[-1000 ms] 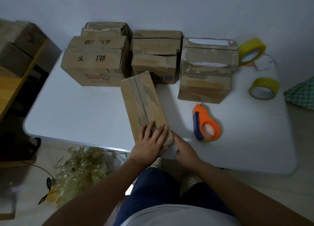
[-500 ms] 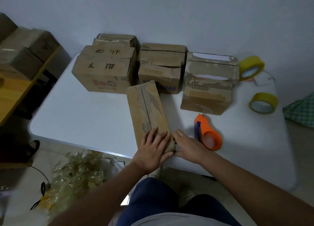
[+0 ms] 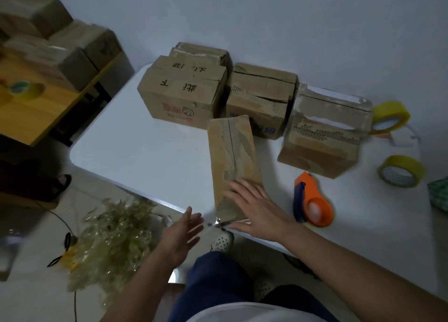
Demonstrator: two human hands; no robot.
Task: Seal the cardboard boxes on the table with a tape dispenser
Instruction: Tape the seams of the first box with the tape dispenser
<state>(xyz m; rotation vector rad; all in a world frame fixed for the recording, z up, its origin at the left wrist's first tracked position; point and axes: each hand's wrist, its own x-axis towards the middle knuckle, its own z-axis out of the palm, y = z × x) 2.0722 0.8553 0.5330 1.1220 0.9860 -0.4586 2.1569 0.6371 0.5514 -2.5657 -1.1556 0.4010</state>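
Observation:
A long narrow cardboard box (image 3: 232,152) lies lengthwise on the white table (image 3: 145,152), its near end at the table's front edge. My right hand (image 3: 254,205) rests flat on that near end, fingers spread. My left hand (image 3: 181,234) hovers open off the table's edge, left of the box, touching nothing. An orange and blue tape dispenser (image 3: 312,200) lies on the table just right of my right hand. A bit of shiny clear tape shows at the box's near corner.
Several more cardboard boxes (image 3: 184,91) stand along the wall behind. Two yellow tape rolls (image 3: 400,171) sit at the far right. A wooden bench (image 3: 26,113) with boxes stands at left. Crumpled clear wrap (image 3: 109,244) lies on the floor.
My left hand has lifted off the box and drawn back left past the table edge. My right hand has slid from beside the box onto its near end. The view has swung right.

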